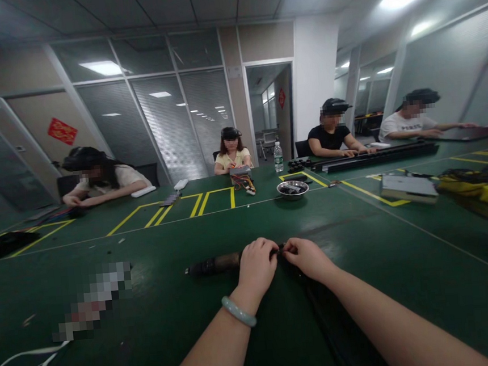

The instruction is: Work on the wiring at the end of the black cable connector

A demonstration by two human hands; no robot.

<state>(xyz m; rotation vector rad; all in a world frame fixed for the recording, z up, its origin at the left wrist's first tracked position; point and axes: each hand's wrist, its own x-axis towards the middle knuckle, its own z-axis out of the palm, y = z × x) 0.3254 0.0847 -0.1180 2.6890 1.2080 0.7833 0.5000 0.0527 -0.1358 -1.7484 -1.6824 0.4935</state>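
Observation:
A dark cylindrical tool [217, 264] lies on the green table [171, 326], its tip pointing left. My left hand [257, 267], with a pale green bangle on the wrist, is wrapped round the tool's right end. My right hand [308, 257] is closed just to the right, its fingers pinching a small dark part at that end; the part is mostly hidden by the fingertips. A black cable or strap [324, 312] runs from below my right hand towards the table's near edge.
A metal bowl [292, 190] of dark parts sits beyond my hands, with a water bottle [278, 158] behind. A blurred strip [96, 301] with a white cord lies left. A grey box [409, 187] and yellow-black bundle [479, 188] are right. Several people sit around the table.

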